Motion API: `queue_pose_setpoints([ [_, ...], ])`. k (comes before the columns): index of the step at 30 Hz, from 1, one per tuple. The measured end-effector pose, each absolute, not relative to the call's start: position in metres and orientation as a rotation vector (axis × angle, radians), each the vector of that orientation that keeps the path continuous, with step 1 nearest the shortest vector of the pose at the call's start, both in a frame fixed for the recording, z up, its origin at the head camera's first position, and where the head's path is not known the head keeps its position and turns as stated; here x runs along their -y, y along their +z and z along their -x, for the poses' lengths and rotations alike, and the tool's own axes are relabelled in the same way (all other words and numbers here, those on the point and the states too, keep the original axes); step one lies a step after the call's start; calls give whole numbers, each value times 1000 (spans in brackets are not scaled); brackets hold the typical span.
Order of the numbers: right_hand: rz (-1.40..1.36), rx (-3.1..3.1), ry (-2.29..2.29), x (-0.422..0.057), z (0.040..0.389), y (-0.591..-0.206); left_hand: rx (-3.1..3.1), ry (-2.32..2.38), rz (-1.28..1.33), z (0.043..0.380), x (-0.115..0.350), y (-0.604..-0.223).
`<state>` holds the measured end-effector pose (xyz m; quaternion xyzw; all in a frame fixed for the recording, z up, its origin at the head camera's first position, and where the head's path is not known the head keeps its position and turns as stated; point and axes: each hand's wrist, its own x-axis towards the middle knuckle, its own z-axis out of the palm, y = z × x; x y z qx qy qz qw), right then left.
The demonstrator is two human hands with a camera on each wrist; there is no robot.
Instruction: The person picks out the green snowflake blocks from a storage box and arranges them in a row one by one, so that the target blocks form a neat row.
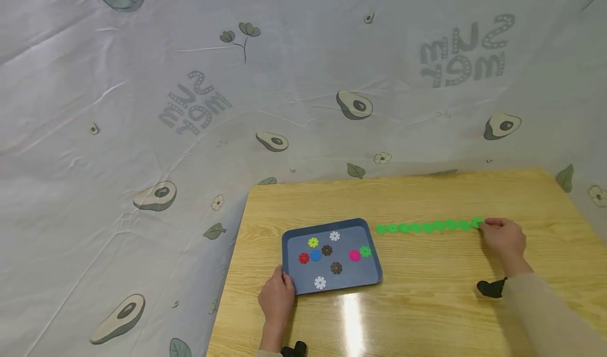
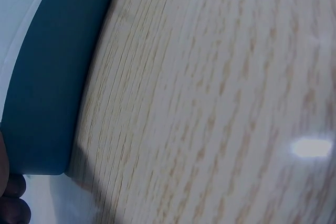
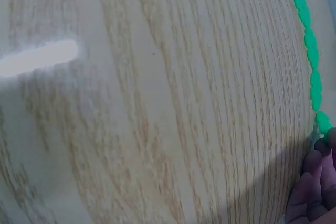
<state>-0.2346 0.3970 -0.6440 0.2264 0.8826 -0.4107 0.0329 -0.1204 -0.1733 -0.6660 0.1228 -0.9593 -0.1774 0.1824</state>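
A blue-grey tray [image 1: 355, 278] lies on the table, holding several notched plastic discs. My left hand [image 1: 277, 296] grips the tray's near left corner; in the left wrist view only fingertips [image 2: 14, 203] show beside the tray's wall [image 2: 58, 66]. To the right of the tray runs a straight row of green discs [image 1: 428, 228]. At its right end my right hand [image 1: 505, 241] pinches a green notched disc [image 1: 477, 222]. In the right wrist view this disc [image 3: 324, 123] looks slightly tilted beside the row's last piece, and the fingers partly hide it.
Inside the tray are a pink disc [image 1: 354, 255], a green one [image 1: 365, 251], a red one [image 1: 304, 258], a blue one [image 1: 315, 255] and several others. A wooden table [image 1: 417, 294] carries everything. Behind it hangs a pale printed cloth [image 1: 303, 83].
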Motion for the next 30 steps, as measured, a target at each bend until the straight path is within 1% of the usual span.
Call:
queue_pose_setpoints([
  [12,-684,-2702,-1240,-400,235,-645,2712,-500,-348,120,172,-664],
  [17,-639,-2756,-1240,-392,234,-643,2705,-489,-339,120,172,-662],
  [23,-429,-2880,-1238,-362,242,-631,2686,-471,-331,121,173,-663],
  [30,-90,-2848,-1250,-304,252,-604,2696,-480,-334,122,173,-667],
])
